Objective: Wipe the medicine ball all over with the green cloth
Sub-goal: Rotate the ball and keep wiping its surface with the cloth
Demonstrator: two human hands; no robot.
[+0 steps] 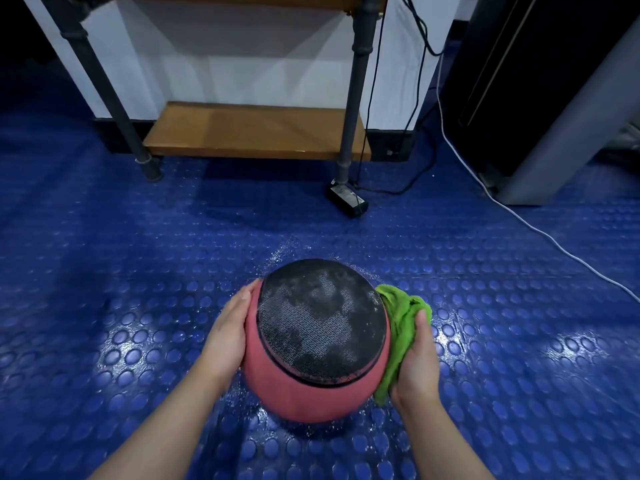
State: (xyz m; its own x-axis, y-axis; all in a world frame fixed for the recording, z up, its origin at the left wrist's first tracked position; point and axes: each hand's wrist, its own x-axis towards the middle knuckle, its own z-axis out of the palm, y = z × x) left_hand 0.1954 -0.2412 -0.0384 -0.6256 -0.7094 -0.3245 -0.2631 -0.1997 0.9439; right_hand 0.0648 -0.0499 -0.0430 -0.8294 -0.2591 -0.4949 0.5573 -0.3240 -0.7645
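A round pink-and-black rubber medicine ball [317, 341] sits on the near middle of the blue studded rubber floor [138, 271]. The left hand [230, 329] presses flat on its left side, fingers straight and together. The right hand [417, 362] holds a bunched green cloth [401, 317] against its right side, thumb over the cloth, fingers hidden.

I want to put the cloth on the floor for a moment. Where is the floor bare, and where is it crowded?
The floor lies bare left of the left hand, as far as the shelf leg. A second bare patch lies right of the green cloth, before the white cable. Crowded: around the black adapter and the cables by the shelf.
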